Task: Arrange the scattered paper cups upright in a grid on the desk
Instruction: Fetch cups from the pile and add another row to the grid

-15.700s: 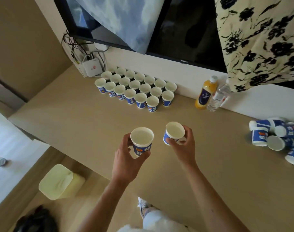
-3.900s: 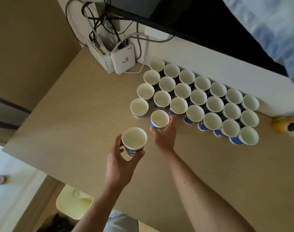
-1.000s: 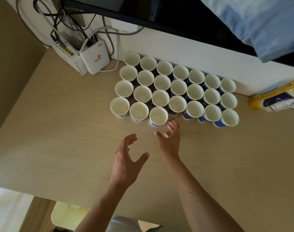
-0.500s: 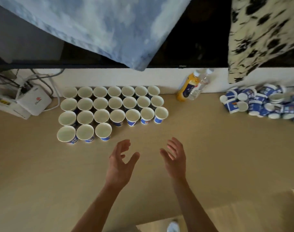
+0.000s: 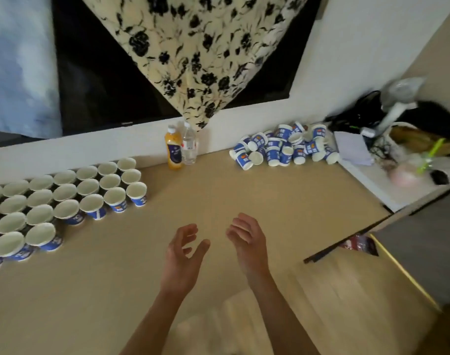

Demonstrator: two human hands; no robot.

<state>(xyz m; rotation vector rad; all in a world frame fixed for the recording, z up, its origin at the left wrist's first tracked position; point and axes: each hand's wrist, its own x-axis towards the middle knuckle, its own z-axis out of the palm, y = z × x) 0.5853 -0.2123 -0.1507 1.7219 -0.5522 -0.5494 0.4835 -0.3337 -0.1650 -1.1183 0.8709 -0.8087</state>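
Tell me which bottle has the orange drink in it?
The orange bottle, nearer the upright cups, with a dark blue label. The clear bottle beside it is colourless.

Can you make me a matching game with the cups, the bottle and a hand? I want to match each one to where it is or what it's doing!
Things:
1. cup rows
2. cup pile
3. orange bottle
4. left hand

Matches:
A. open, holding nothing
B. tumbled in a heap on the right
C. standing in neat lines on the left
D. right beside the clear bottle

Pairs: 1-C, 2-B, 3-D, 4-A
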